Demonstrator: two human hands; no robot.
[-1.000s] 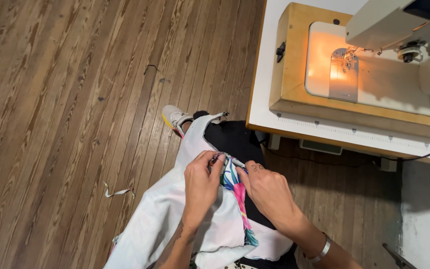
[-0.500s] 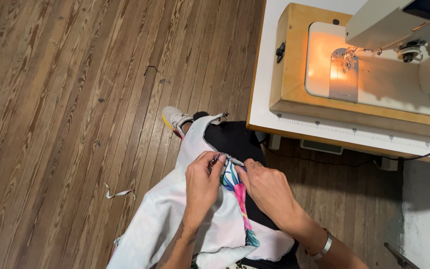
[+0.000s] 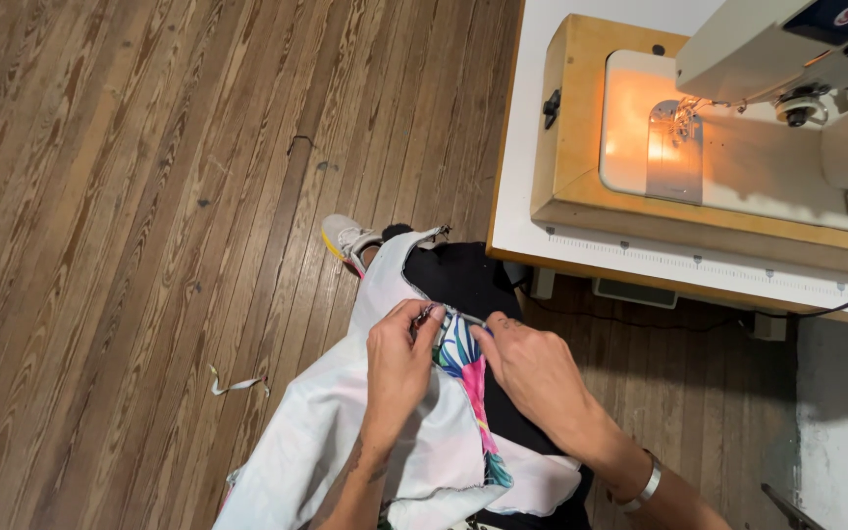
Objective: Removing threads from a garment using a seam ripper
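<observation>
A white piece of fabric (image 3: 345, 432) with a bright floral printed side (image 3: 463, 363) lies across my lap. My left hand (image 3: 399, 363) pinches its upper edge, fingers closed on the cloth. Close beside it, my right hand (image 3: 532, 368) grips the same edge, with a silver bracelet on the wrist. The two hands nearly touch at the seam. Black trousers (image 3: 463, 280) show under the fabric, and my shoe (image 3: 345, 238) rests on the floor beyond.
A sewing machine (image 3: 787, 59) with its lamp lit stands on a wooden base (image 3: 581, 196) set in a white table (image 3: 542, 236) at the upper right. A fabric scrap (image 3: 238, 385) lies on the wooden plank floor (image 3: 130, 196). A cable runs under the table.
</observation>
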